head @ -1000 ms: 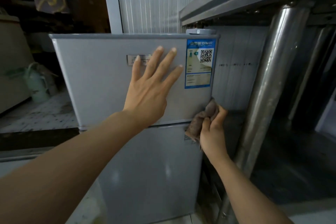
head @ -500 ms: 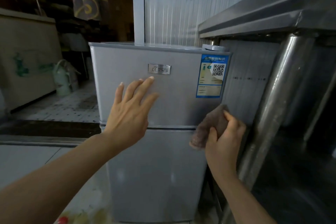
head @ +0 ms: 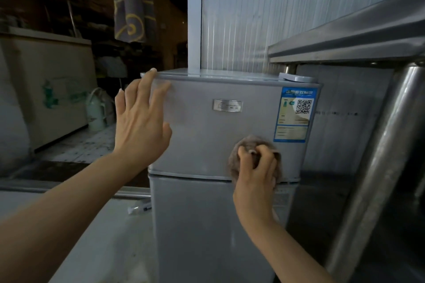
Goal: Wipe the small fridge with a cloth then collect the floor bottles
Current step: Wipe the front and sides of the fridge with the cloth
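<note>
Mid-wipe: right hand (head: 255, 181) bunches the cloth (head: 250, 142) against the small fridge (head: 207, 135); left hand (head: 140, 119), fingers spread, steadies it; next, sweep sideways

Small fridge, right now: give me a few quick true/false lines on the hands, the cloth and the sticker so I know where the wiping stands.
1. The right hand presses the brown cloth against the small fridge upper door. True.
2. The left hand holds a bottle. False: it is open, fingertips at the door's top left corner.
3. The blue energy label sits on the door's upper right. True.
4. The cloth covers the metal nameplate. False: the nameplate is uncovered, above the cloth.
5. The upper door stands open. False: it looks shut.
</note>
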Demonstrator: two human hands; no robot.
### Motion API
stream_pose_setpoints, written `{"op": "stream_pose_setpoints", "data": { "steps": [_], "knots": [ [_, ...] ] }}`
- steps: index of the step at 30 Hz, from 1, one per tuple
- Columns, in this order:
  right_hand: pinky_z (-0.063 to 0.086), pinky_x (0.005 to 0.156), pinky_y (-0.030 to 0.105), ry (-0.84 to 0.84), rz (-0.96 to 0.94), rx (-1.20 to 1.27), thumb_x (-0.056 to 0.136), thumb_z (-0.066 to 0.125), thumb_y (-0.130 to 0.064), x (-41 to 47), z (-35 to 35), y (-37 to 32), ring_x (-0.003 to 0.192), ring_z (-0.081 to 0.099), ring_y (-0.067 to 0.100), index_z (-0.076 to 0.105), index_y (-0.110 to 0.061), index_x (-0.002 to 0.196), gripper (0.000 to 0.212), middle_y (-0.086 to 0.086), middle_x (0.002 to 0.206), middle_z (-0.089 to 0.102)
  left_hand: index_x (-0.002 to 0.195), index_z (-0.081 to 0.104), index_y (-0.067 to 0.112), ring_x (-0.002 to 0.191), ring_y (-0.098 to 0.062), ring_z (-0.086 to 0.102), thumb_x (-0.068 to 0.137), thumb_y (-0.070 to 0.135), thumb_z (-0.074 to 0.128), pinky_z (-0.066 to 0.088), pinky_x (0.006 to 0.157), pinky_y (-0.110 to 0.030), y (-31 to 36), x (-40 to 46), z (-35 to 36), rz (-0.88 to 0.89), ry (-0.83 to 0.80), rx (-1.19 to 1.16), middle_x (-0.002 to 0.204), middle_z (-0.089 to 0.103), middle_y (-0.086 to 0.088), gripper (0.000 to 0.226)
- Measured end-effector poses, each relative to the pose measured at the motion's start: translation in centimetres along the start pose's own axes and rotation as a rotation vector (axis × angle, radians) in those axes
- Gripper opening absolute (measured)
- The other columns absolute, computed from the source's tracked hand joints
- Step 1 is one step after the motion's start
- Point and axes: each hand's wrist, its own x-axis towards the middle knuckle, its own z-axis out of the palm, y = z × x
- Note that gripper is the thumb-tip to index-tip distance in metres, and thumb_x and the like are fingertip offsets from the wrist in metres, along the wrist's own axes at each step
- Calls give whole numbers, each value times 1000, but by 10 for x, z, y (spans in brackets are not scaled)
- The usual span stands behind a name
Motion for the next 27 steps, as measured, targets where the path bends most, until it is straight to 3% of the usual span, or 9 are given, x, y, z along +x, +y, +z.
{"op": "stream_pose_setpoints", "data": {
  "steps": [4, 6, 8, 10, 11, 14, 19, 22, 27],
  "knots": [
    [57, 60, 45, -93, -150, 33, 52, 86, 3, -17, 11, -31, 99, 58, 37, 59, -13, 114, 70, 17, 120, 40, 134, 38, 17, 132, -36, 24, 67, 12, 70, 26, 105, -53, -29, -7, 6, 79, -32, 2, 154, 19, -11, 75],
    [58, 67, 41, -128, -272, 100, 53, 85, 7, -16, 16, -47, 98, 60, 35, 66, -8, 110, 62, 19, 117, 50, 133, 40, 17, 130, -34, 26, 67, 12, 71, 29, 103, -52, -45, -9, 9, 137, -29, -27, 153, 21, -10, 73],
    [53, 81, 28, -89, -297, 214, 73, 75, 0, -8, 14, -63, 107, 57, 19, 64, -4, 115, 43, 11, 120, 53, 133, 39, 17, 130, -31, 28, 68, 11, 71, 30, 103, -52, -61, -10, 11, 160, -13, -77, 153, 23, -9, 73],
    [38, 87, 6, 37, -254, 312, 90, 59, -16, 12, 12, -90, 106, 47, -9, 59, -5, 122, 34, -14, 120, 47, 135, 36, 18, 130, -28, 31, 69, 9, 70, 31, 104, -50, -85, -9, 13, 147, -12, -123, 153, 23, -7, 75],
    [36, 89, 5, 115, -232, 319, 89, 60, -16, 27, 5, -108, 106, 45, -9, 59, -5, 122, 35, -13, 119, 47, 136, 35, 18, 130, -27, 34, 70, 9, 70, 32, 104, -48, -96, -7, 13, 139, -17, -145, 153, 23, -5, 75],
    [44, 93, 26, 293, -211, 238, 74, 74, -5, 70, -5, -151, 112, 48, 23, 59, -4, 120, 48, 19, 122, 47, 138, 34, 18, 129, -25, 38, 72, 9, 69, 34, 102, -43, -121, 3, 15, 143, -49, -229, 152, 26, -2, 75],
    [45, 90, 41, 380, -33, -50, 78, 70, -31, 111, 16, -188, 112, 43, 30, 55, -13, 114, 43, 17, 121, 44, 140, 35, 17, 134, -19, 33, 74, 7, 66, 26, 107, -34, -136, 20, 24, 257, -57, -377, 151, 31, -2, 73],
    [44, 77, 43, 411, -44, -147, 74, 66, -32, 99, 35, -187, 103, 48, 33, 49, -13, 106, 41, 20, 112, 48, 140, 35, 15, 134, -20, 33, 78, 11, 62, 25, 107, -33, -135, 25, 31, 314, -49, -458, 150, 32, -4, 68],
    [44, 72, 42, 298, -175, -277, 70, 69, -27, 34, 71, -171, 90, 50, 36, 45, -14, 106, 45, 23, 111, 50, 141, 33, 14, 132, -22, 34, 74, 0, 62, 28, 105, -34, -140, 20, 45, 317, -77, -605, 149, 33, -5, 75]
  ]
}}
